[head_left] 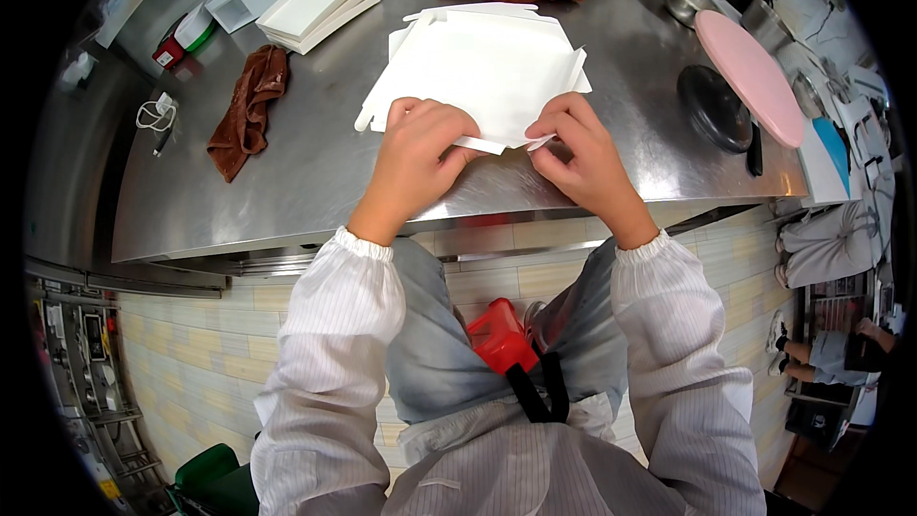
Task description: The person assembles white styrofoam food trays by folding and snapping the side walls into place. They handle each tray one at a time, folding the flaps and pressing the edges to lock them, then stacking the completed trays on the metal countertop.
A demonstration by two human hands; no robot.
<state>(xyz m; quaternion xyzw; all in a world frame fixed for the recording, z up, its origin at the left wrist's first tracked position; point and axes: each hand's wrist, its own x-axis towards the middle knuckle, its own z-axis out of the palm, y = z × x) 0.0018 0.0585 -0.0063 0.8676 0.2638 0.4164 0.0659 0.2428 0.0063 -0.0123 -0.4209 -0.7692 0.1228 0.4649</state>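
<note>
A flat white cardboard box blank (478, 62) with cut flaps lies on the steel table, close to its front edge. My left hand (420, 148) is closed on the near left part of the cardboard, thumb and fingers pinching a narrow folded strip. At the near right corner, my right hand (578, 148) pinches a small flap between thumb and fingers. The near edge is bent up between the two hands. My fingers hide parts of the near corners.
Brown cloths lie on the steel table (315, 172), one (250, 110) to the left. White trays (315, 10) are stacked at the far left. A black pan (714, 107) and a pink round board (750, 76) stand right. Other people's legs (831, 244) show at far right.
</note>
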